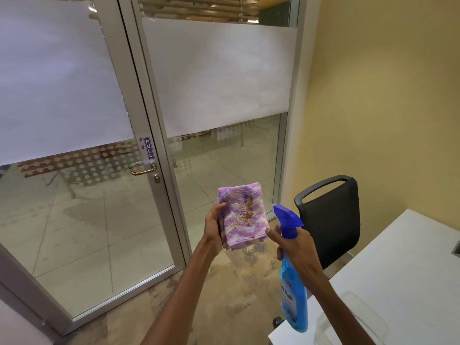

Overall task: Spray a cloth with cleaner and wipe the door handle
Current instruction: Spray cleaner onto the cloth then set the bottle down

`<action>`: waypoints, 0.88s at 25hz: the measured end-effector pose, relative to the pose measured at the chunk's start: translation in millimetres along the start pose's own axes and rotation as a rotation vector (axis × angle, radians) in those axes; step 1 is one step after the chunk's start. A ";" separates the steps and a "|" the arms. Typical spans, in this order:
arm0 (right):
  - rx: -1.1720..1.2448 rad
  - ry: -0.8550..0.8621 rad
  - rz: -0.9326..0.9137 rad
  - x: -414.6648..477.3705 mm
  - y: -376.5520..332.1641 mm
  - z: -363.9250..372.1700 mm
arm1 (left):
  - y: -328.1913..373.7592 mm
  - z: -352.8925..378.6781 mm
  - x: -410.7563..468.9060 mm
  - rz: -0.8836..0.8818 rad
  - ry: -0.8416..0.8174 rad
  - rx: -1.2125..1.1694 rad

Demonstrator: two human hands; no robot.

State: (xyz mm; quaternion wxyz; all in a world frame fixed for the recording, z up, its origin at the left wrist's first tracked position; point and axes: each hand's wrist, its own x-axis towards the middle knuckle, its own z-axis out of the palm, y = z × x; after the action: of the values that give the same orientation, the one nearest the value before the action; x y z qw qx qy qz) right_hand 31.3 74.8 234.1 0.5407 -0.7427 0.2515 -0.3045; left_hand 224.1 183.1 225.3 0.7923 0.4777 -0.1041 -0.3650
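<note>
Spray bottle (293, 290) of blue cleaner sits nearest, gripped around its neck by the right hand (298, 247), index finger stretched out toward the cloth rather than on the trigger as far as I can tell. Blue nozzle (286, 216) points left at the cloth (240, 215), just beside it. Left hand (214, 227) clasps the folded purple-and-white cloth along its left edge, held upright, face to the nozzle. No mist visible; can't tell if the cloth is wet, though it has a brownish streak. Door handle (144, 170), brass lever under the PULL sign (148, 148), is well apart, untouched. Judgement: spraying step is in hand, early in task; wiping the handle is all left.
</note>
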 end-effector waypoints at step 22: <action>-0.005 0.019 -0.013 -0.1 47.5 -99.3 | -73.4 92.4 1.5 -0.069 -0.102 0.213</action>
State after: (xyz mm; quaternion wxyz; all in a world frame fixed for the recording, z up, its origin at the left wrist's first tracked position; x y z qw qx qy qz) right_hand -42.8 -3.4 211.5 0.5346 -0.7426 0.2526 -0.3145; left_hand 142.5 98.9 212.1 0.7175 0.5434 -0.1659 -0.4030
